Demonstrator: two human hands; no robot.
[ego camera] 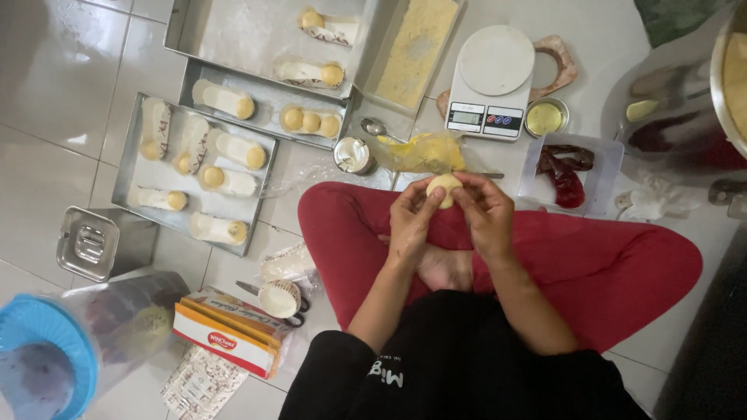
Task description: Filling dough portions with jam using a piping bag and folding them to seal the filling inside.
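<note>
Counts:
- metal trays: three, at 10–12 o'clock: (128, 155), (268, 97), (233, 31)
- digital scale (490, 82): one
- spoon (377, 127): one
- hands: two, left hand (412, 222), right hand (486, 214)
- dough ball (443, 187) between hands: one
- lidded steel box (89, 243), 9 o'clock: one

Pale round dough ball (444, 187), fingertip-held

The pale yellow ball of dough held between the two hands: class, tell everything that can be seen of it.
The pale yellow ball of dough is small, roundish and smooth, matt like soft pastry dough. It is held up above the person's crossed legs in red trousers, pinched between the fingertips of the left hand and the right hand, which cover its lower part. Only its top and middle show. Nothing else touches it.
</note>
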